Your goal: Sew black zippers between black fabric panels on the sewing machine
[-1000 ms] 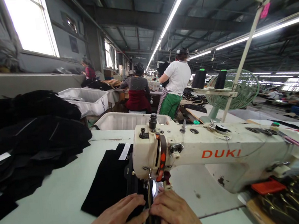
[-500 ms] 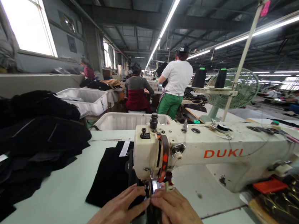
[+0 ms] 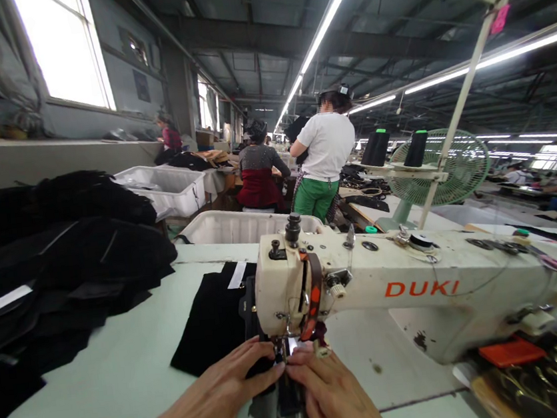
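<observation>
A white DUKI sewing machine [image 3: 418,287] stands on the pale green table [image 3: 102,383]. A piece of black fabric [image 3: 215,320] with a white label lies under its head and runs out to the far side. My left hand [image 3: 219,397] lies flat on the fabric just left of the needle, fingers stretched forward. My right hand [image 3: 330,394] rests right of the needle, its fingertips pressing the narrow black strip on the metal plate. The fingertips of both hands almost meet below the presser foot.
A heap of black garments [image 3: 58,261] covers the table's left side. White plastic bins [image 3: 240,225] stand behind the table. A green fan [image 3: 447,166] and thread cones on a stand are at the right. Other people work at stations further back.
The black fabric has fed away from me through the machine, more of it lying beyond the needle. Both hands have followed it forward toward the presser foot.
</observation>
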`<act>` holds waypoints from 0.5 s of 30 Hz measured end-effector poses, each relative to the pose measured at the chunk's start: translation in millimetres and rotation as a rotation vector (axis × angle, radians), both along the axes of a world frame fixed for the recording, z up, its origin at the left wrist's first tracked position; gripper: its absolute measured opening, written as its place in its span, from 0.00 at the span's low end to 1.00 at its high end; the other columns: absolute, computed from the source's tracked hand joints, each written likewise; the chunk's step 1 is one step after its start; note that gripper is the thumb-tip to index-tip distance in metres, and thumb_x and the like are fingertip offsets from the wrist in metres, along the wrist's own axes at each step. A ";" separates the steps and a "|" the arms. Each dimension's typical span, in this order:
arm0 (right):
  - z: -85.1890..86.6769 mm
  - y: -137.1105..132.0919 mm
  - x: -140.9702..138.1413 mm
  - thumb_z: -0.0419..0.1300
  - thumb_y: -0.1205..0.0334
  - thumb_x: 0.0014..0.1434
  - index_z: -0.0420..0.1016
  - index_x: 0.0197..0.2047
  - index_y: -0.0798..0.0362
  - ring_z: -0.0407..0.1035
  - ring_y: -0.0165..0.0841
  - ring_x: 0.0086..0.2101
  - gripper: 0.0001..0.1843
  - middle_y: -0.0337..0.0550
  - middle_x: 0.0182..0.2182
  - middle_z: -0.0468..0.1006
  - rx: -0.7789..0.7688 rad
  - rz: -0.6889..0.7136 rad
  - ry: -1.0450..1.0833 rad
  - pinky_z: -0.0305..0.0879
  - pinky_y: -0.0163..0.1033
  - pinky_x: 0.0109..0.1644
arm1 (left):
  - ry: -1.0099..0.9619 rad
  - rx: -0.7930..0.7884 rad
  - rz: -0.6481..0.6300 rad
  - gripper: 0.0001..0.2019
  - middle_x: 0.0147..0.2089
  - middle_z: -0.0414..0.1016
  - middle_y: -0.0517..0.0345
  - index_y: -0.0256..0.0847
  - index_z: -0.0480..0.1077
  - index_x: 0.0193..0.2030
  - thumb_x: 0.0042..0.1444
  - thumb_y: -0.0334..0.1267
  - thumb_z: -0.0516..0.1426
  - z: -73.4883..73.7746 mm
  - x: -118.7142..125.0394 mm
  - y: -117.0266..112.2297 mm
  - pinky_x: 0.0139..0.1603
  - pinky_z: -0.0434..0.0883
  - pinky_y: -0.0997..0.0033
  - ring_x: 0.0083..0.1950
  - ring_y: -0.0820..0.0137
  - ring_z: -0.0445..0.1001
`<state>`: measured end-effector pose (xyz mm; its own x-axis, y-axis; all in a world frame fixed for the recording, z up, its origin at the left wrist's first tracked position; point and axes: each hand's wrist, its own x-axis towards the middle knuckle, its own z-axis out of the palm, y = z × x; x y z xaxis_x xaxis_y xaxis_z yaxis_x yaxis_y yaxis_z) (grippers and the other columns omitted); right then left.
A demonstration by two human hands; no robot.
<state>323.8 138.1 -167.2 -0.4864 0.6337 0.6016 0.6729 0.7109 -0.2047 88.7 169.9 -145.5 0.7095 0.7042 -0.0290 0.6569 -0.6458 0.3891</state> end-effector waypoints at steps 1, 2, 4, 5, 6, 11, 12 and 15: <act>-0.2 -0.1 0.2 0.53 0.76 0.53 0.72 0.51 0.52 0.72 0.38 0.50 0.23 0.45 0.48 0.79 0.001 -0.003 -0.007 0.71 0.42 0.56 | 0.000 0.005 -0.004 0.36 0.71 0.57 0.45 0.48 0.63 0.68 0.53 0.51 0.65 -0.3 -0.2 0.3 0.64 0.60 0.42 0.69 0.42 0.56; -0.5 -0.2 0.4 0.53 0.76 0.53 0.72 0.52 0.52 0.72 0.38 0.50 0.24 0.45 0.48 0.79 0.001 -0.005 -0.014 0.71 0.42 0.56 | 0.000 0.010 -0.006 0.36 0.71 0.57 0.45 0.47 0.62 0.68 0.54 0.51 0.65 -1.0 -0.6 0.5 0.64 0.60 0.42 0.69 0.42 0.56; -1.5 -0.5 0.8 0.52 0.76 0.53 0.72 0.53 0.52 0.72 0.38 0.50 0.25 0.45 0.49 0.79 -0.002 -0.016 -0.027 0.71 0.42 0.56 | 0.002 0.016 -0.012 0.36 0.71 0.56 0.44 0.47 0.62 0.68 0.54 0.53 0.64 -3.1 -1.5 1.0 0.64 0.61 0.43 0.70 0.42 0.56; -2.0 -0.6 0.9 0.52 0.76 0.53 0.72 0.53 0.52 0.72 0.38 0.50 0.25 0.45 0.49 0.79 -0.005 -0.023 -0.033 0.71 0.42 0.56 | 0.002 0.018 -0.017 0.36 0.71 0.56 0.44 0.47 0.62 0.68 0.54 0.54 0.64 -4.3 -1.9 1.2 0.64 0.61 0.43 0.70 0.42 0.56; -2.7 -0.6 1.0 0.52 0.76 0.53 0.72 0.54 0.51 0.73 0.38 0.50 0.26 0.45 0.49 0.79 -0.009 -0.030 -0.038 0.71 0.42 0.56 | 0.002 0.020 -0.022 0.36 0.72 0.56 0.44 0.47 0.62 0.68 0.55 0.54 0.64 -5.4 -2.2 1.4 0.64 0.61 0.43 0.70 0.42 0.56; -8.2 0.2 1.9 0.52 0.77 0.54 0.72 0.54 0.51 0.73 0.39 0.50 0.25 0.46 0.50 0.79 -0.026 -0.047 -0.037 0.71 0.45 0.57 | -0.046 0.049 -0.055 0.36 0.71 0.57 0.43 0.44 0.63 0.68 0.55 0.52 0.64 -4.6 -2.8 2.3 0.66 0.60 0.44 0.70 0.43 0.56; -9.8 0.3 2.7 0.51 0.77 0.54 0.71 0.54 0.51 0.73 0.39 0.50 0.25 0.46 0.50 0.79 -0.031 -0.040 -0.043 0.70 0.46 0.57 | -0.059 0.048 -0.069 0.36 0.71 0.58 0.43 0.45 0.63 0.68 0.54 0.52 0.64 -2.8 -2.8 2.9 0.66 0.61 0.45 0.70 0.44 0.57; -15.0 0.6 6.0 0.51 0.78 0.55 0.70 0.56 0.51 0.72 0.38 0.52 0.26 0.45 0.52 0.77 -0.036 -0.007 -0.083 0.69 0.47 0.59 | -0.170 0.077 -0.111 0.27 0.66 0.69 0.51 0.47 0.70 0.63 0.58 0.50 0.62 1.5 -3.6 7.5 0.65 0.67 0.56 0.67 0.52 0.65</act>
<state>329.8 138.6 -182.1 -0.5296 0.6573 0.5362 0.6933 0.6996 -0.1729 85.1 177.4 -144.0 0.7731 0.6166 0.1487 0.5088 -0.7428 0.4353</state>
